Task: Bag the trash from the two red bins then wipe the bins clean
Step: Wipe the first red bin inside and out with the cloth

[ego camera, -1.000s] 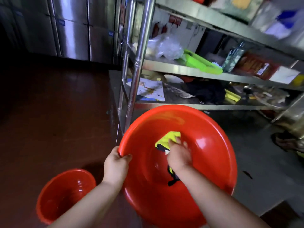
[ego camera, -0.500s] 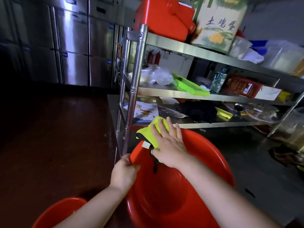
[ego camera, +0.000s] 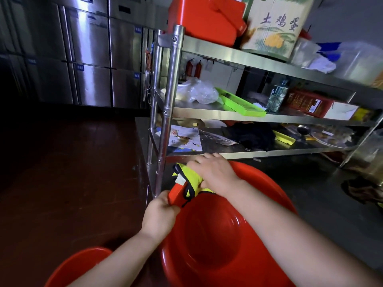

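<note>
A large red bin (ego camera: 211, 241) is held up in front of me, its inside facing me. My left hand (ego camera: 159, 214) grips its near left rim. My right hand (ego camera: 215, 172) lies flat on a yellow cloth with dark trim (ego camera: 191, 181), pressing it onto the bin's far left rim. A second, smaller red bin (ego camera: 83, 266) shows at the bottom left on the dark floor, partly hidden by my left forearm.
A steel shelf rack (ego camera: 172, 96) stands right behind the bin, its post close to the cloth. Its shelves hold a clear plastic bag (ego camera: 196, 92), a green tray (ego camera: 240, 104), papers, a red box and a carton. Steel fridges (ego camera: 89, 59) line the back left.
My right hand has slid the cloth from the inside of the bin up onto its far left rim. The view has tilted upward, so the smaller bin sits lower in frame.
</note>
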A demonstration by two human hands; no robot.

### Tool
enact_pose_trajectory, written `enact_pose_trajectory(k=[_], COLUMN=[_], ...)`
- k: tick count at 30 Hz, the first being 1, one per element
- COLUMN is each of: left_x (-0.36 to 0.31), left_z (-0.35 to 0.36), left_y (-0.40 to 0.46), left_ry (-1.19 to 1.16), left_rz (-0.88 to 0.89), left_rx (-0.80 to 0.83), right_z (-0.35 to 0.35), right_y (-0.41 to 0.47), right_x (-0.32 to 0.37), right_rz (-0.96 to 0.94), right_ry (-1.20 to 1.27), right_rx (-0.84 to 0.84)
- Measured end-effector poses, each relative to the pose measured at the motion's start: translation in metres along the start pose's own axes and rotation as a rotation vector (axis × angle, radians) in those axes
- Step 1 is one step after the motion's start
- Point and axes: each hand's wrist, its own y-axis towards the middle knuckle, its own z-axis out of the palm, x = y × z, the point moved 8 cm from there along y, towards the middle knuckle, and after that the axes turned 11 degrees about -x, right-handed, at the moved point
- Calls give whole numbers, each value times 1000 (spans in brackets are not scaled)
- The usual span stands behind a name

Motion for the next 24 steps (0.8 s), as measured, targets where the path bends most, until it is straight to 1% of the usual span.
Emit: enact_pose_trajectory(k=[5, 11, 14, 16, 18, 20, 21, 22, 24], left_x=[1, 23, 25, 18, -2, -32, -47, -58, -69], left_z=[1, -16, -14, -15, -22, -22, -16, -7, 10], left_y=[1, -7, -14, -14, -5, 12, 20, 27, 34], left_ry=[-41, -211, -158, 45, 278, 362, 406, 450, 494], left_rz=[-10, -118, -96, -32, 106, 279, 346, 387, 414], left_rx=[17, -74, -62, -39, -75, -99, -64, -9, 70], right_z=[4, 6, 7, 6, 0, -7, -12, -16, -22], right_y=[-10, -48, -62, -65, -61, -50, -43, -36, -23], right_x=[-21, -84, -96, -100, -98, -84, -74, -64, -47], right_rz=[112, 436, 488, 481, 433, 343, 292, 247, 188], right_ry=[16, -21, -11, 10, -4, -16, -19, -24, -43], right_rx=[-55, -42, -28, 4, 27, 38, 40, 40, 35])
